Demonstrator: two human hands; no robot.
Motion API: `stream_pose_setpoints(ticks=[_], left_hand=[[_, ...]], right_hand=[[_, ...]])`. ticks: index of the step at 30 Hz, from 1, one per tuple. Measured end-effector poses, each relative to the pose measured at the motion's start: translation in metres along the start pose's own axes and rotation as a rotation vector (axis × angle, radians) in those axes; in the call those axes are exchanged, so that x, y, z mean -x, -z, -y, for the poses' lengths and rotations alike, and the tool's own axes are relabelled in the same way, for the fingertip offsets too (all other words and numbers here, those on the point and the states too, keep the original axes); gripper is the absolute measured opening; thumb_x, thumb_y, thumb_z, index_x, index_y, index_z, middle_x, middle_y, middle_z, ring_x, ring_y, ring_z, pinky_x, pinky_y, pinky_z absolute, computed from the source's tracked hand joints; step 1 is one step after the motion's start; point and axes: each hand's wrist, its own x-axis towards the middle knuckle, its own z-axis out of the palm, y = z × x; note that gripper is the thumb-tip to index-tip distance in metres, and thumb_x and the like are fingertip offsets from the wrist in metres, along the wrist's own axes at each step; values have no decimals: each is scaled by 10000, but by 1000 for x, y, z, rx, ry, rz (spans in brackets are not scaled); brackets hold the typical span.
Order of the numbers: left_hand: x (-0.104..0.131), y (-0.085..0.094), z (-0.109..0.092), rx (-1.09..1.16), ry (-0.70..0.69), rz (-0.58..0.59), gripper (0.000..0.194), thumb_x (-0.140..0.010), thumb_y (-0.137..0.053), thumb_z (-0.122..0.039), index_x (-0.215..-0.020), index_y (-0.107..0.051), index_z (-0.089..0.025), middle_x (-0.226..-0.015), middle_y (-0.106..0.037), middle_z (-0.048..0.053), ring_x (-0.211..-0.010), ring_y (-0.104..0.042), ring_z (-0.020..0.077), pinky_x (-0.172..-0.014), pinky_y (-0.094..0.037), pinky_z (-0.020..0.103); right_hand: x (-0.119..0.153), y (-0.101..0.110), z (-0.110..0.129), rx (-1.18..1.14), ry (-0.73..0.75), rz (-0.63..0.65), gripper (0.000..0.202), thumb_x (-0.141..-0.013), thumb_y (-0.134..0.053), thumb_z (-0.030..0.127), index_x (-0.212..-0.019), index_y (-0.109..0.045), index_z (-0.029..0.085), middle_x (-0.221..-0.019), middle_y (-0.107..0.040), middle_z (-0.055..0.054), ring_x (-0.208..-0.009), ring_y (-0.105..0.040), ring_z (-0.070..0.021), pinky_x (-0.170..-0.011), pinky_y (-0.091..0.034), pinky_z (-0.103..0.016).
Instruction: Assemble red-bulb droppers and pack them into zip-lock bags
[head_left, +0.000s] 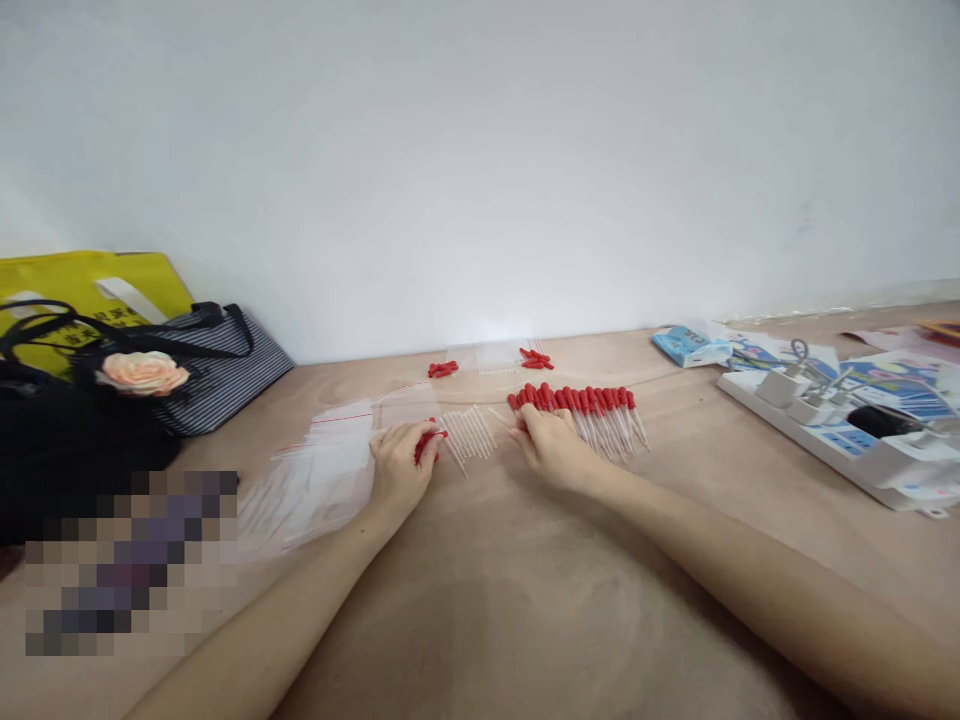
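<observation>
My left hand (403, 458) is closed over several red rubber bulbs (429, 446), its fingertips pinched at one of them; the fingers partly hide the rest. To its right lies a row of clear thin dropper tubes (469, 432) without bulbs. My right hand (556, 446) has its thumb and fingers together at a clear dropper tube (499, 414) that points up and left. Just beyond and right of that hand, droppers with red bulbs (600, 402) lie side by side in a row, bulbs toward the wall.
Clear zip bags (330, 450) are spread left of my left hand. Near the wall lie two small groups of red bulbs (442, 369) and more tubes (499, 367). A white power strip (832, 440) and blue packet (690, 346) are right; a striped bag (225, 370) is left.
</observation>
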Motion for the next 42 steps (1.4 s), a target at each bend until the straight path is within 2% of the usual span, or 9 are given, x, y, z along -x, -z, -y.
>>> stream_pose_setpoints(ticks=[4, 8, 13, 19, 27, 30, 34, 38, 42], left_hand=[[6, 5, -18, 121, -94, -18, 176, -840, -460, -315, -813, -588, -196, -748, -668, 19, -710, -596, 171, -723, -385, 330], [18, 11, -39, 208, -304, 190, 155, -844, -471, -284, -780, -595, -216, -745, -678, -11, -690, -601, 144, -729, -373, 315], [23, 13, -39, 260, -289, 355, 139, -838, -470, -269, -806, -590, -207, -769, -672, 4, -706, -604, 149, -665, -412, 294], [22, 11, -30, 237, -267, 277, 129, -830, -465, -252, -839, -580, -193, -772, -659, 18, -708, -604, 150, -657, -465, 280], [22, 9, -33, 214, -237, 252, 130, -835, -448, -222, -887, -561, -182, -800, -627, 30, -734, -588, 150, -669, -468, 274], [23, 8, -37, 214, -275, 297, 183, -843, -433, -203, -963, -567, -166, -833, -601, 50, -764, -562, 160, -694, -455, 299], [23, 7, -41, 191, -295, 380, 181, -837, -444, -206, -891, -615, -179, -812, -568, 49, -740, -530, 161, -687, -433, 318], [22, 8, -45, 182, -290, 369, 133, -826, -464, -210, -813, -595, -186, -818, -594, 30, -801, -536, 171, -829, -380, 386], [22, 9, -48, 196, -256, 373, 102, -841, -428, -185, -833, -529, -189, -831, -623, -2, -844, -559, 158, -988, -204, 466]], right_hand=[[37, -5, -22, -68, 277, -97, 167, -878, -337, 166, -890, -500, 139, -812, -619, -60, -746, -548, -151, -752, -295, -304], [56, -8, -34, -1, 354, -206, 227, -873, -370, 170, -1012, -550, 168, -803, -619, -57, -732, -540, -145, -753, -293, -307], [58, -11, -31, -42, 402, -214, 234, -884, -357, 174, -918, -589, 165, -783, -622, -44, -749, -541, -135, -811, -272, -332], [57, -14, -30, -87, 384, -206, 223, -884, -360, 179, -912, -581, 169, -779, -620, -33, -749, -540, -132, -840, -261, -352], [58, -14, -31, -98, 357, -206, 221, -882, -360, 184, -901, -579, 166, -785, -609, -33, -751, -532, -133, -849, -269, -364], [57, -15, -30, -96, 362, -212, 206, -872, -374, 172, -902, -577, 165, -813, -607, -41, -776, -529, -139, -845, -276, -361], [56, -16, -27, -104, 384, -203, 205, -869, -374, 160, -915, -574, 168, -816, -607, -50, -790, -528, -148, -833, -285, -355], [54, -16, -24, -121, 398, -185, 208, -864, -368, 143, -910, -569, 169, -821, -607, -54, -784, -524, -154, -819, -291, -349], [53, -17, -23, -115, 411, -197, 190, -854, -382, 136, -894, -566, 165, -817, -611, -47, -777, -521, -152, -827, -279, -351]])
